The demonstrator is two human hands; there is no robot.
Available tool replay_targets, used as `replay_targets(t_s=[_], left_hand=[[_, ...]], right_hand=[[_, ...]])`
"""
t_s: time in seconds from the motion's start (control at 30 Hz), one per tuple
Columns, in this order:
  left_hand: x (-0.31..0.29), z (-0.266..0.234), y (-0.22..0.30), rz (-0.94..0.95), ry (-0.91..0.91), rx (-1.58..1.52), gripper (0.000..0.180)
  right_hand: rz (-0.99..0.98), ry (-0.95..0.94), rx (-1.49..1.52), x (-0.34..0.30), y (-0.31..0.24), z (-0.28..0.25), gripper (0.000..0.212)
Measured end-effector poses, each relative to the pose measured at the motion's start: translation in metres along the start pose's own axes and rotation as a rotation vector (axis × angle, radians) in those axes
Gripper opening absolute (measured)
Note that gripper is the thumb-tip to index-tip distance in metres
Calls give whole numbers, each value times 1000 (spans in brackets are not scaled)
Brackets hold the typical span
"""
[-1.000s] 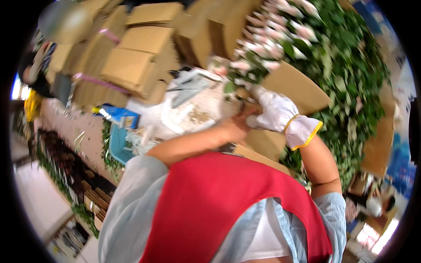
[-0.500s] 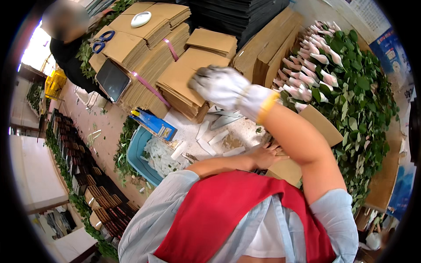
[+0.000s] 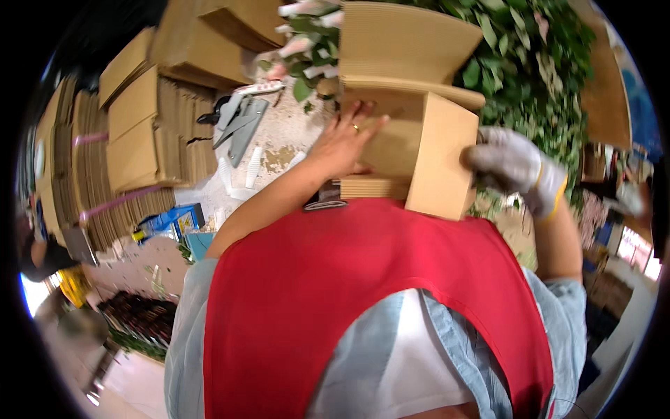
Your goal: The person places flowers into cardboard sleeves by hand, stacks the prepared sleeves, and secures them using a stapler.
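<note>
In front of me is a piece of tan corrugated cardboard [image 3: 398,143] with a long panel [image 3: 408,38] extending away at its far side and a flap [image 3: 444,153] raised on its right. My bare left hand [image 3: 345,140], a ring on one finger, spreads its fingers over the cardboard's left side. Against the outer face of the raised flap is my right hand [image 3: 502,164] in a white glove with a grey palm. Its fingers look curled at the flap, though blur softens them. Just below my left hand, a small dark object [image 3: 326,204] shows beside the cardboard.
Stacks of flat cardboard [image 3: 132,140], tied with pink straps, stand at the left. A grey metal tool [image 3: 248,129] lies on the white worktop [image 3: 279,133] with pale strips [image 3: 255,160]. Leafy stems [image 3: 523,84] fill the far right. A blue box [image 3: 178,220] sits left.
My view has swung right. The gloved right hand has gone from the cardboard stack to the flap at right. My left hand now lies spread on the cardboard, and a flap stands raised.
</note>
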State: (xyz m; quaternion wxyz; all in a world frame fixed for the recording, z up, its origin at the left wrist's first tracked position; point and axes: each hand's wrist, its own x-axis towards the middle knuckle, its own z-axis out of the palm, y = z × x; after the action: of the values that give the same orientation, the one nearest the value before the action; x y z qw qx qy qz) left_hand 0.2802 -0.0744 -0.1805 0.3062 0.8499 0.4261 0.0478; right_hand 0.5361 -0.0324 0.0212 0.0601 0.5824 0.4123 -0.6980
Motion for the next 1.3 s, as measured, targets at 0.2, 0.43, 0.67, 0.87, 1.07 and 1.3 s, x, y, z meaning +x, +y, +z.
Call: replay_targets(t_s=[0.2,0.43,0.67,0.87,1.07,1.3], left_hand=[[5,9,-7,1,84,-42,83],[-4,7,-10,9,188,-144,59],[-65,-22,-29,-153,445,-440,31],[7,-25,-6,197,220,-223,63],[15,-24,-14,141,-87,-167,104],[22,-74,25,101,-367,-89,41]], right_hand=[[-320,-94,-176,117,38,-5,26],[-146,161,-749,132,20,16,46],[-60,131,-712,145,24,16,43],[-135,266,-887,150,26,24,39],[-333,-108,-1587,97,-31,57,26],[-424,-301,-1114,112,2,34,33]])
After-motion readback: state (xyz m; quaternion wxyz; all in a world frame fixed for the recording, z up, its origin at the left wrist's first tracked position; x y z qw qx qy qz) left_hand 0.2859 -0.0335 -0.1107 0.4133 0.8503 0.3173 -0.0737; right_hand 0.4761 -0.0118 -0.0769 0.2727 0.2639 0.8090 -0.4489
